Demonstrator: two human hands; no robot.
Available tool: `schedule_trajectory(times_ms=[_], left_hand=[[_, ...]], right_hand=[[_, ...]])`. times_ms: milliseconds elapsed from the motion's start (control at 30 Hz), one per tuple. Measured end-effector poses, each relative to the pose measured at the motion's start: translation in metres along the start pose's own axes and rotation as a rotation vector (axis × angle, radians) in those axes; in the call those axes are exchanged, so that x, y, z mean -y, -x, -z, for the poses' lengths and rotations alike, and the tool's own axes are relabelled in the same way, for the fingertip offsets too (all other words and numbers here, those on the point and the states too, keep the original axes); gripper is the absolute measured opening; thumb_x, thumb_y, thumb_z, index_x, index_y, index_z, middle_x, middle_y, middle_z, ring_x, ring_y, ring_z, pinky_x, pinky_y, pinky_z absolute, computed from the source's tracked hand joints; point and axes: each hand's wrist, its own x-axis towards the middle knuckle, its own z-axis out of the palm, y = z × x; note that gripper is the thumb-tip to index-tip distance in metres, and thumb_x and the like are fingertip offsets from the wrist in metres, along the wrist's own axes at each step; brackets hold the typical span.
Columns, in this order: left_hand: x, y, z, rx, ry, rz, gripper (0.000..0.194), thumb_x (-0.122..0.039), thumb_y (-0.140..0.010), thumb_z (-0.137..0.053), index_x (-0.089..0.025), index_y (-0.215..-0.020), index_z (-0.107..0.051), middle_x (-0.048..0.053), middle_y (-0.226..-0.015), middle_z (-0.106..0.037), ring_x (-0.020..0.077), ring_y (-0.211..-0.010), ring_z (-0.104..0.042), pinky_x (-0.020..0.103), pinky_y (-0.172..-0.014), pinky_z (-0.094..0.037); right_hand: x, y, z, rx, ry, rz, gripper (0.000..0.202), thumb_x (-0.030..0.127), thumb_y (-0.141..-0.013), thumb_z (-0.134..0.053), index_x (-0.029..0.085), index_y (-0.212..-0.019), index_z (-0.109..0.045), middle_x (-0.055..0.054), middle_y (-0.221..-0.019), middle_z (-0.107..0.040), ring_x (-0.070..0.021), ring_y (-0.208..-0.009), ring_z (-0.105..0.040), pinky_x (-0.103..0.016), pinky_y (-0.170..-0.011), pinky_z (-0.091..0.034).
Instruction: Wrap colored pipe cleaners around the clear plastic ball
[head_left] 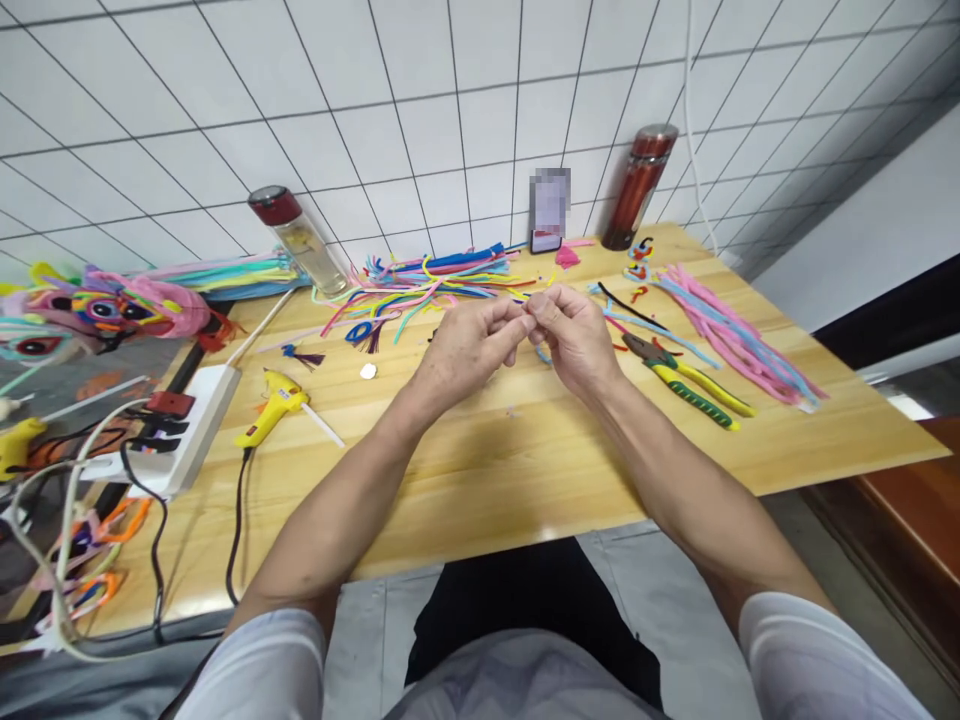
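My left hand (480, 345) and my right hand (574, 335) meet above the middle of the table, fingertips pinched against each other. Whatever sits between the fingers is too small and covered to make out. A bit of light blue pipe cleaner shows just under my right hand; whether it is held I cannot tell. Behind the hands lies a heap of coloured pipe cleaners (431, 285). Right of my right hand are green-and-yellow pliers (694, 385), their jaws toward the hand. Beyond them is a bundle of pink and blue pipe cleaners (739, 335).
At left are a yellow hot glue gun (274, 408), a white power strip (199, 435) with cables, and fuzzy colourful figures (127, 310). A glass bottle (307, 240), a phone (550, 210) and a red flask (641, 187) stand along the tiled wall.
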Motion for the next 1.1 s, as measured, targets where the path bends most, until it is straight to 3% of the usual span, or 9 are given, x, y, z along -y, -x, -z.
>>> schedule_trajectory(times_ms=[167,333,500,700,900,1100], left_hand=[[-0.004,0.001,0.002,0.040,-0.011,0.004,0.031,-0.039,-0.099,-0.056,-0.018,-0.079,-0.067,-0.005,-0.053,-0.056,0.0099,-0.047,-0.046,0.024,-0.053,-0.036],[-0.006,0.002,0.009,0.084,-0.077,-0.010,0.044,-0.040,-0.098,-0.057,-0.019,-0.059,-0.054,-0.003,-0.053,-0.054,0.0099,-0.052,-0.048,0.024,-0.058,-0.039],[-0.004,0.001,0.008,0.092,-0.108,0.046,0.039,-0.043,-0.094,-0.059,-0.018,-0.064,-0.059,-0.003,-0.055,-0.054,0.0096,-0.051,-0.045,0.024,-0.054,-0.035],[-0.006,0.001,0.002,0.007,-0.066,0.122,0.041,-0.046,-0.094,-0.057,-0.020,-0.062,-0.055,-0.004,-0.050,-0.049,0.0097,-0.046,-0.041,0.025,-0.051,-0.032],[-0.005,0.001,-0.001,0.042,-0.075,0.042,0.042,-0.048,-0.096,-0.057,-0.019,-0.065,-0.060,-0.003,-0.054,-0.053,0.0117,-0.053,-0.046,0.026,-0.055,-0.036],[-0.001,0.002,-0.003,0.074,-0.089,0.041,0.042,-0.043,-0.098,-0.057,-0.019,-0.064,-0.061,-0.002,-0.056,-0.058,0.0124,-0.055,-0.050,0.027,-0.058,-0.039]], right_hand=[[-0.002,-0.004,0.005,0.042,0.006,0.010,0.056,0.068,-0.072,-0.092,0.019,-0.068,-0.065,0.005,-0.062,-0.057,-0.0084,-0.059,-0.051,-0.021,-0.056,-0.044],[-0.005,-0.008,0.010,0.065,-0.097,-0.035,0.055,0.064,-0.070,-0.095,0.018,-0.067,-0.064,0.004,-0.065,-0.061,-0.0066,-0.056,-0.051,-0.020,-0.054,-0.043],[-0.002,-0.015,0.017,0.008,-0.189,-0.094,0.050,0.061,-0.069,-0.097,0.019,-0.074,-0.071,0.007,-0.058,-0.056,-0.0053,-0.051,-0.050,-0.017,-0.050,-0.043],[0.000,-0.010,0.008,-0.022,-0.164,-0.074,0.058,0.074,-0.075,-0.086,0.018,-0.081,-0.074,0.003,-0.065,-0.064,-0.0076,-0.053,-0.056,-0.020,-0.052,-0.050],[-0.005,-0.009,0.007,-0.110,-0.120,-0.008,0.056,0.072,-0.071,-0.090,0.019,-0.073,-0.072,0.005,-0.058,-0.059,-0.0061,-0.049,-0.051,-0.018,-0.049,-0.046],[0.002,-0.012,0.011,-0.178,-0.087,-0.044,0.051,0.066,-0.082,-0.085,0.019,-0.073,-0.067,0.005,-0.059,-0.059,-0.0060,-0.047,-0.052,-0.018,-0.048,-0.046]])
